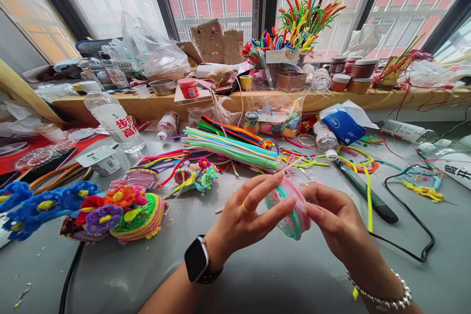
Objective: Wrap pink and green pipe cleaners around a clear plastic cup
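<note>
My left hand (245,216), with a ring and a black smartwatch at the wrist, and my right hand (336,221), with a beaded bracelet, both pinch a small round clear cup wrapped in pink and green pipe cleaner (292,211). I hold it above the grey table (257,274), with fingers closed on its rim from both sides. Behind it lies a bundle of green and yellow pipe cleaners (235,149).
Finished pipe-cleaner flower baskets (121,213) and blue flowers (40,203) sit at the left. A plastic bottle (112,120), a tissue pack (344,125), black pliers (366,191) and a black cable (415,235) lie around. A wooden shelf (235,100) holds jars and pipe-cleaner bouquets.
</note>
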`<action>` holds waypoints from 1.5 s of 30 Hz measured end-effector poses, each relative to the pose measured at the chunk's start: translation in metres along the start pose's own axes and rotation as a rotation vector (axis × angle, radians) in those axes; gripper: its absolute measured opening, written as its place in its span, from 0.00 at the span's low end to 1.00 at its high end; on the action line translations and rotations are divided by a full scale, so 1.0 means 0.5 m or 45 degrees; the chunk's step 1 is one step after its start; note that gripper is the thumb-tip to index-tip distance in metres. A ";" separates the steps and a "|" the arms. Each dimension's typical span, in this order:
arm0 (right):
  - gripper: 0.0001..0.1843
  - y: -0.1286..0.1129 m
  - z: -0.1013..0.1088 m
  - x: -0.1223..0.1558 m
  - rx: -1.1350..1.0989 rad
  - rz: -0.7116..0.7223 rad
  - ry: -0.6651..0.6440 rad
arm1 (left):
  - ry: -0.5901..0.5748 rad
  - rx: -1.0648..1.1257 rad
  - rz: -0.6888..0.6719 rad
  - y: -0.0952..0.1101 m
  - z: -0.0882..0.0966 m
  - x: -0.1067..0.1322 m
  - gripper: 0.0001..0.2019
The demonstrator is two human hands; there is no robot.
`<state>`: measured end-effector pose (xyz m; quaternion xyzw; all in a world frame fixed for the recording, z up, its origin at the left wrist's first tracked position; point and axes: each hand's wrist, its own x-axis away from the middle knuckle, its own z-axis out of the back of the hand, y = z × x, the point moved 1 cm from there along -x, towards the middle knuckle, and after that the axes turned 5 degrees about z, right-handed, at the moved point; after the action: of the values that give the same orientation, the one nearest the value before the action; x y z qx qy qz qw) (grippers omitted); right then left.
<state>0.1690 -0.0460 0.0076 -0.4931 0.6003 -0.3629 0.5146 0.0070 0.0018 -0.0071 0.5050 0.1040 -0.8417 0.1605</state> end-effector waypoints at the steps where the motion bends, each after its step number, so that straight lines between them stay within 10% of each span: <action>1: 0.10 0.000 0.001 0.000 0.000 0.013 -0.022 | 0.002 0.002 -0.003 0.000 0.000 0.000 0.20; 45: 0.08 0.001 0.001 0.002 -0.088 -0.011 -0.018 | 0.049 -0.026 -0.016 0.002 -0.006 -0.004 0.17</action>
<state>0.1694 -0.0468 0.0065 -0.5158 0.6067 -0.3408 0.4997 0.0105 0.0021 -0.0068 0.5188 0.1189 -0.8317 0.1582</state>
